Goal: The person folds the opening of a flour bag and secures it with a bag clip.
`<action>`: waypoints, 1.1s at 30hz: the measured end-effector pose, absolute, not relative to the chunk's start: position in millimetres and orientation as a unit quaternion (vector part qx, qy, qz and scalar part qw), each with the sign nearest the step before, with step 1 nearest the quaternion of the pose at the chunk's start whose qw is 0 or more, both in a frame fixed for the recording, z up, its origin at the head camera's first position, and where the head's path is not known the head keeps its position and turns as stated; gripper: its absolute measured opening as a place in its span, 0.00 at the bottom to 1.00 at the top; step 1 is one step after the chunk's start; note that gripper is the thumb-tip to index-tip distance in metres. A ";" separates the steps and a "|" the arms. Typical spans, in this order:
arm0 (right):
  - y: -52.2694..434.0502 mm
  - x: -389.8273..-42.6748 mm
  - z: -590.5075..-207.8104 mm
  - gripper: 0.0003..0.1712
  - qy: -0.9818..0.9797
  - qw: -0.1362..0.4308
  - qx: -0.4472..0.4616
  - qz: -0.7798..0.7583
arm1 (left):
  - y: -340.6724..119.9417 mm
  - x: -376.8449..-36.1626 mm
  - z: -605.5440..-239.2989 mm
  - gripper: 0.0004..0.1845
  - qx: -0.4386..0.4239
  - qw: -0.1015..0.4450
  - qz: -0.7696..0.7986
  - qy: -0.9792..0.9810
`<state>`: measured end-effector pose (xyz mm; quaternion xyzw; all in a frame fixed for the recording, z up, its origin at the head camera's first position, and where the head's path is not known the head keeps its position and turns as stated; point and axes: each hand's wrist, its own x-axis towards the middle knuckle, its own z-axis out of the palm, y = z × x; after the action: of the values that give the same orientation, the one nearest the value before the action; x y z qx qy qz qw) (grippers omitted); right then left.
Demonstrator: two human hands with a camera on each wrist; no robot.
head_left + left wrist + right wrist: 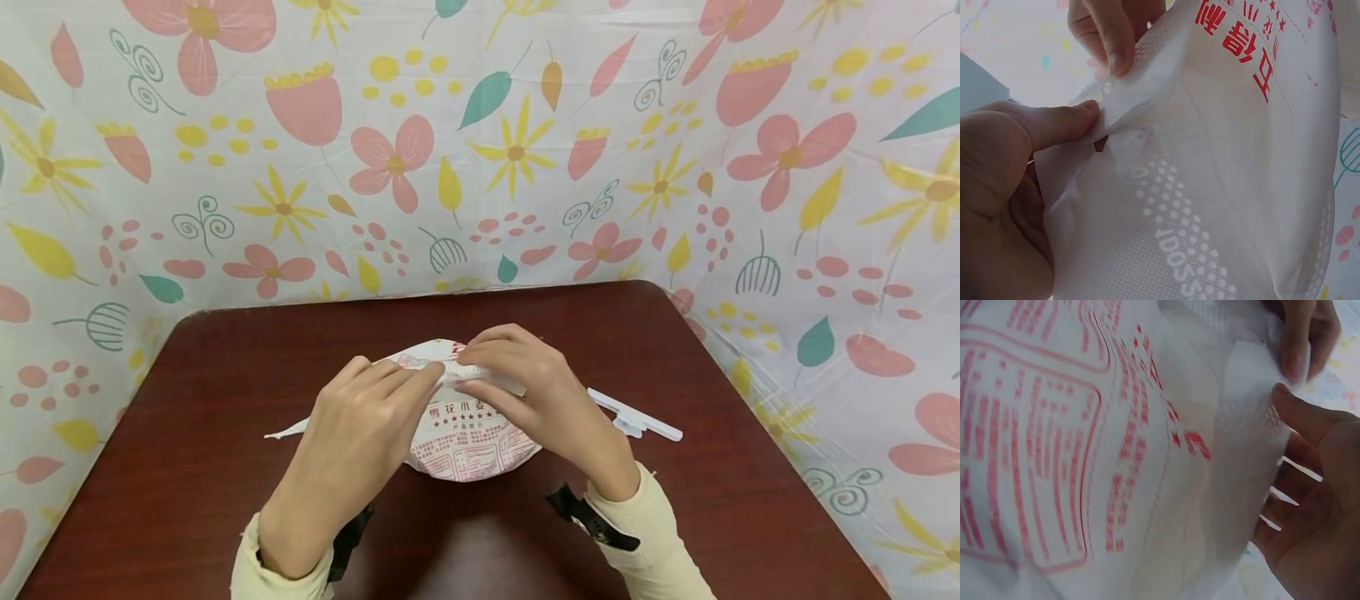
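A white flour bag (pixel 465 450) with red print sits upright on the table between both hands. My left hand (pixel 360 417) pinches its top edge, thumb on the near side. Close beside it my right hand (pixel 536 392) pinches the same edge, with thumb and fingers on opposite sides. Seen from the left wrist, the white dotted top of the bag (pixel 1166 212) is folded and creased, and a small dark gap shows near the thumb tip. From the right wrist, the printed face of the bag (pixel 1035 456) fills much of the view, its edge between the thumb and fingers.
A white plastic sealing clip (pixel 648 423) lies on the dark red-brown table (pixel 202 500), right of the bag. Left of the bag, a thin white pointed piece (pixel 288 431) shows partly behind my left hand. A flower-patterned curtain (pixel 480 183) hangs behind the table.
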<state>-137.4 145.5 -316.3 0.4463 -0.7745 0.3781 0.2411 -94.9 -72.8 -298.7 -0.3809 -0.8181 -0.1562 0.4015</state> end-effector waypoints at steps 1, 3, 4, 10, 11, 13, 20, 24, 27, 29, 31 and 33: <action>146.9 -137.2 -316.5 0.13 -0.778 0.238 0.444 0.375 | -72.4 -95.1 -299.0 0.10 -0.380 0.403 -0.159 -0.818; 149.0 -136.4 -316.3 0.13 -0.788 0.235 0.443 0.358 | -71.1 -95.0 -299.6 0.07 -0.376 0.398 -0.166 -0.820; 149.4 -136.1 -316.9 0.13 -0.792 0.234 0.443 0.348 | -70.3 -94.7 -300.4 0.07 -0.372 0.395 -0.166 -0.823; 149.6 -133.1 -317.3 0.15 -0.809 0.246 0.445 0.295 | -64.5 -95.0 -306.0 0.10 -0.352 0.368 -0.148 -0.848; 149.5 -133.1 -317.3 0.15 -0.810 0.247 0.445 0.293 | -63.5 -95.5 -306.6 0.09 -0.352 0.368 -0.144 -0.849; 148.9 -133.3 -317.2 0.15 -0.809 0.245 0.445 0.297 | -62.2 -96.5 -307.5 0.07 -0.353 0.372 -0.137 -0.848; 152.2 -135.5 -319.4 0.13 -0.785 0.233 0.443 0.366 | -62.5 -100.0 -305.5 0.03 -0.367 0.391 -0.127 -0.835; 158.8 -137.0 -320.4 0.15 -0.789 0.236 0.423 0.379 | -64.9 -100.4 -303.2 0.08 -0.362 0.396 -0.117 -0.835; 162.9 -137.9 -321.2 0.15 -0.791 0.240 0.416 0.380 | -65.1 -100.5 -302.9 0.08 -0.359 0.395 -0.115 -0.837; 164.2 -138.9 -322.2 0.14 -0.787 0.246 0.418 0.381 | -66.1 -100.6 -303.5 0.07 -0.357 0.390 -0.123 -0.840; 164.6 -139.9 -323.1 0.14 -0.782 0.254 0.421 0.382 | -68.2 -100.9 -304.4 0.06 -0.349 0.384 -0.131 -0.845; 164.7 -141.1 -324.4 0.14 -0.775 0.260 0.425 0.388 | -71.3 -101.3 -305.5 0.07 -0.342 0.377 -0.138 -0.850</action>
<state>-141.1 164.7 -324.4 0.4249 -0.7753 0.3881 0.2603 -101.3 -71.3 -305.5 -0.3419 -0.8497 -0.1383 0.3769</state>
